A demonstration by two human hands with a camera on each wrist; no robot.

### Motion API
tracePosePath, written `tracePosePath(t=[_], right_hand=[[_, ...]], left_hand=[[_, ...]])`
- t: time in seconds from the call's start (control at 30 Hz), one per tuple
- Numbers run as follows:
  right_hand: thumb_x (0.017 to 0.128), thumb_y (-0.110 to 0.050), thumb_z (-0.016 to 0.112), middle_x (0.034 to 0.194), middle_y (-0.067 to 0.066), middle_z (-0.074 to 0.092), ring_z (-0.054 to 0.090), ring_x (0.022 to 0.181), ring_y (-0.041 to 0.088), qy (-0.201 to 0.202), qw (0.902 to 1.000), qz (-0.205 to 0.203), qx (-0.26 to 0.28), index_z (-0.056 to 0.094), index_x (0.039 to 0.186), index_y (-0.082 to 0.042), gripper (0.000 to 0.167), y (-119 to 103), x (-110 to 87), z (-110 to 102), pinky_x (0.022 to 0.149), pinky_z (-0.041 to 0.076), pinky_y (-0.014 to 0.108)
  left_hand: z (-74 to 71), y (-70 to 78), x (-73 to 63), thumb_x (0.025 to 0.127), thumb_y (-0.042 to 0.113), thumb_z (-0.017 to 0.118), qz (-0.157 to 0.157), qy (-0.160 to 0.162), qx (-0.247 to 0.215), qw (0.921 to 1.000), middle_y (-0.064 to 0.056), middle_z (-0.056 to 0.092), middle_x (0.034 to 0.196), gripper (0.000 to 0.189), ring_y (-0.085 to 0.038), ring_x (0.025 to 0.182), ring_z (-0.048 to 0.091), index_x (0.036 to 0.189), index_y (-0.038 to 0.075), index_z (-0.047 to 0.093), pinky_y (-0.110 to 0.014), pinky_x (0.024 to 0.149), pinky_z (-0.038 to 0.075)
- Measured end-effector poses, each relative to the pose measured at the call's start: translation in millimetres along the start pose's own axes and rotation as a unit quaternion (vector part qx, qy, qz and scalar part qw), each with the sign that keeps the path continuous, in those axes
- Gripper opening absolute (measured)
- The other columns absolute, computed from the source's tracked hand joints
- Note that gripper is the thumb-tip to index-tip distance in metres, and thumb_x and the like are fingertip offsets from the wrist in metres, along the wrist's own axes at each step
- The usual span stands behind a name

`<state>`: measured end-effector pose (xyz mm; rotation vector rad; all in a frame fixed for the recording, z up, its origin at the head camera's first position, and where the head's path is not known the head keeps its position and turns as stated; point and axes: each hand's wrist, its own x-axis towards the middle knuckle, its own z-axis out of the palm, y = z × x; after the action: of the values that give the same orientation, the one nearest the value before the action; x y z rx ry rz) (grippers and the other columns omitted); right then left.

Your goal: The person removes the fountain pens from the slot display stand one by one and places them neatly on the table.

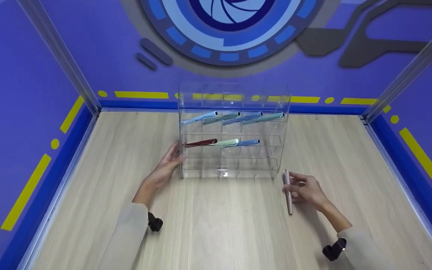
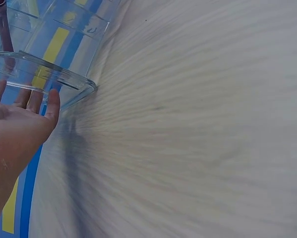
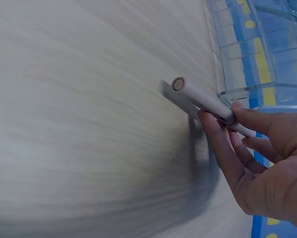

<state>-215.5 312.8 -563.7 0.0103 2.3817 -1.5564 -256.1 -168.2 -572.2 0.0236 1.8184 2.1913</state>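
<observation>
A clear acrylic pen rack (image 1: 229,165) stands towards the back of the table. My left hand (image 1: 163,168) touches its left side; the left wrist view shows the fingers (image 2: 53,106) fairly straight against the clear panel. To the right of the rack, my right hand (image 1: 308,189) pinches a pale pink pen (image 1: 289,198) between thumb and fingers, apart from the rack. In the right wrist view the pen (image 3: 207,101) is tilted above the table, its round end facing the camera. Part of its barrel is hidden by the fingers.
On the rack's upper tier lie several blue and teal pens (image 1: 231,118). Its middle tier carries a dark red pen (image 1: 201,143), a pale green pen (image 1: 228,143) and a blue pen (image 1: 249,142). Blue printed walls (image 1: 133,78) close in the wooden table (image 1: 219,225).
</observation>
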Motion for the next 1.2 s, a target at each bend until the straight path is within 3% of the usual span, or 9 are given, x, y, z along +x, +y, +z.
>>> tracePosePath(t=[0.27, 0.5, 0.6, 0.87, 1.2], right_hand=[[0.091, -0.004, 0.075, 0.111, 0.023, 0.072, 0.077, 0.088, 0.018, 0.012, 0.9999, -0.007, -0.006, 0.053, 0.14, 0.012, 0.056, -0.4, 3.9, 13.4, 0.066, 0.065, 0.033], [0.087, -0.01, 0.081, 0.1, 0.02, 0.075, 0.073, 0.083, 0.016, 0.054, 0.9894, -0.07, -0.115, 0.063, 0.13, 0.012, 0.052, 0.6, 7.2, 14.6, 0.064, 0.059, 0.018], [0.086, -0.012, 0.083, 0.096, 0.019, 0.075, 0.072, 0.081, 0.016, 0.063, 0.9841, -0.084, -0.143, 0.065, 0.126, 0.012, 0.051, -0.2, 7.8, 16.2, 0.064, 0.055, 0.015], [0.084, -0.01, 0.084, 0.087, 0.015, 0.075, 0.068, 0.073, 0.011, 0.083, 0.9811, -0.077, -0.157, 0.069, 0.123, 0.008, 0.046, -4.2, 7.1, 22.2, 0.056, 0.053, 0.016], [0.086, -0.009, 0.082, 0.088, 0.016, 0.075, 0.068, 0.073, 0.013, 0.097, 0.9804, -0.081, -0.151, 0.07, 0.119, 0.008, 0.04, -1.4, 6.5, 26.5, 0.053, 0.054, 0.017]], left_hand=[[-1.7, 1.3, -0.2, 0.106, 0.015, 0.054, -0.004, -0.003, -0.001, 1.0, -0.008, -0.004, 0.174, 0.079, -0.027, 0.162, -0.004, 0.166, 0.017, 0.004, -0.042, 0.133, 0.005], [-3.5, 0.8, 2.0, 0.108, 0.016, 0.051, 0.009, -0.03, 0.012, 0.9994, -0.008, -0.004, 0.174, 0.076, -0.027, 0.162, -0.005, 0.166, 0.018, 0.002, -0.045, 0.133, 0.004], [-4.2, -0.3, 1.2, 0.108, 0.016, 0.052, 0.005, -0.027, 0.01, 0.9996, -0.008, -0.003, 0.174, 0.077, -0.027, 0.162, -0.004, 0.166, 0.018, 0.002, -0.045, 0.133, 0.004], [-3.8, -0.8, 0.5, 0.107, 0.017, 0.054, 0.007, -0.02, 0.012, 0.9997, -0.008, -0.001, 0.174, 0.078, -0.028, 0.162, 0.0, 0.166, 0.019, 0.005, -0.045, 0.133, 0.007], [-3.8, 1.8, -0.7, 0.108, 0.013, 0.05, 0.006, -0.024, 0.017, 0.9996, -0.009, 0.002, 0.174, 0.075, -0.029, 0.162, 0.001, 0.166, 0.019, 0.004, -0.046, 0.132, 0.008]])
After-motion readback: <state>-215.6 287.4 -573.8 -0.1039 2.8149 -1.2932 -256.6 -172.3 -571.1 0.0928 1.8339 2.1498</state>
